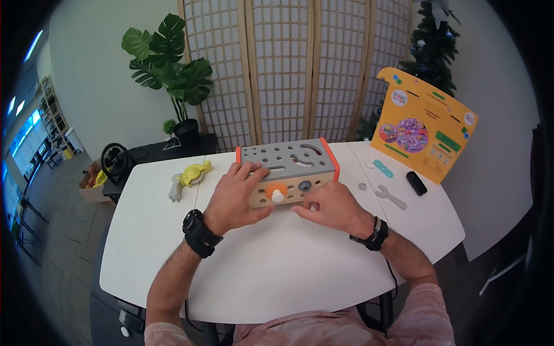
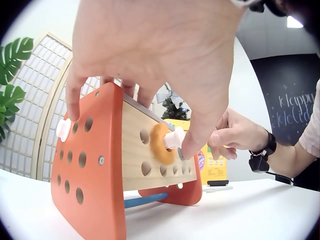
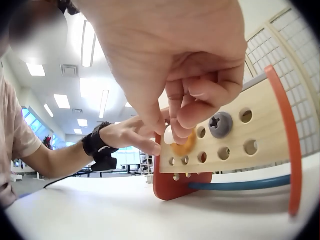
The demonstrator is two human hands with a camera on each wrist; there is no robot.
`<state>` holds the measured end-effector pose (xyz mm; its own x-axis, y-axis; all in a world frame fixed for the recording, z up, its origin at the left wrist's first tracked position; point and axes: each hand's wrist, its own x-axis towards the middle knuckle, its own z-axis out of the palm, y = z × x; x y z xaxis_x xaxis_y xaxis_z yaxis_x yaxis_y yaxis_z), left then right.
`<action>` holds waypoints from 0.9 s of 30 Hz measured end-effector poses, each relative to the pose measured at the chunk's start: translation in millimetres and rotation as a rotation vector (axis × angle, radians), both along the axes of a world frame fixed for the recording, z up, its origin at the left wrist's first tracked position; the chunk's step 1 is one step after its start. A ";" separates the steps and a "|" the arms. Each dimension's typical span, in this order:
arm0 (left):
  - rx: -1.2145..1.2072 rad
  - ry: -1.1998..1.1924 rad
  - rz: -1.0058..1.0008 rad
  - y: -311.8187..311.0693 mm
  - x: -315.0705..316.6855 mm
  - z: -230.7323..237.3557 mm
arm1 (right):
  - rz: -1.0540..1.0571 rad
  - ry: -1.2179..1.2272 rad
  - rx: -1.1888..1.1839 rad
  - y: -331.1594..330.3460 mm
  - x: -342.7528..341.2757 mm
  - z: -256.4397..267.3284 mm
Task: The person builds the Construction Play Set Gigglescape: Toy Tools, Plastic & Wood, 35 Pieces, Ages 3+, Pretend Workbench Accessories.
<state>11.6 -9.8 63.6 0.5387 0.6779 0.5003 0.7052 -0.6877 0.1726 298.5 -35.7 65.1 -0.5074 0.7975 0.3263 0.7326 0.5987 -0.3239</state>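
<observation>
A toy workbench (image 1: 287, 167) with a grey perforated top, wooden front and red end panels stands on the white table. My left hand (image 1: 234, 199) rests on its left end, fingers over the top edge and one against the red side panel (image 2: 105, 165). The left thumb points toward a white peg (image 2: 175, 137) on the front. Around that peg, an orange disc (image 2: 161, 145) looks blurred. My right hand (image 1: 334, 210) is at the front panel, fingers loosely curled and holding nothing, thumb extended. A grey cross-slotted screw head (image 3: 220, 124) sits in a hole nearby.
On the right of the table lie a grey wrench (image 1: 392, 198), a nut (image 1: 362, 186), a turquoise strip (image 1: 382, 168) and a black object (image 1: 416, 183). A yellow box (image 1: 427, 132) stands behind them. To the left lies a yellow-and-grey toy (image 1: 195, 173).
</observation>
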 end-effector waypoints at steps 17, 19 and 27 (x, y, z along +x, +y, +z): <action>-0.002 0.003 0.008 -1.3 0.4 -0.7 | -0.020 0.037 -0.079 -1.0 19.3 -8.5; -0.007 0.011 0.011 -1.3 0.5 -0.6 | -0.046 0.022 -0.106 -3.1 21.8 -6.6; 0.013 0.040 0.021 -0.7 0.7 -8.4 | -0.096 0.101 -0.118 -3.5 47.7 -7.3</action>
<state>12.3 -10.5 55.2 0.5438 0.6831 0.4875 0.7259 -0.6744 0.1354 346.2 -39.3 57.8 -0.3962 0.8766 0.2731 0.7447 0.4808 -0.4629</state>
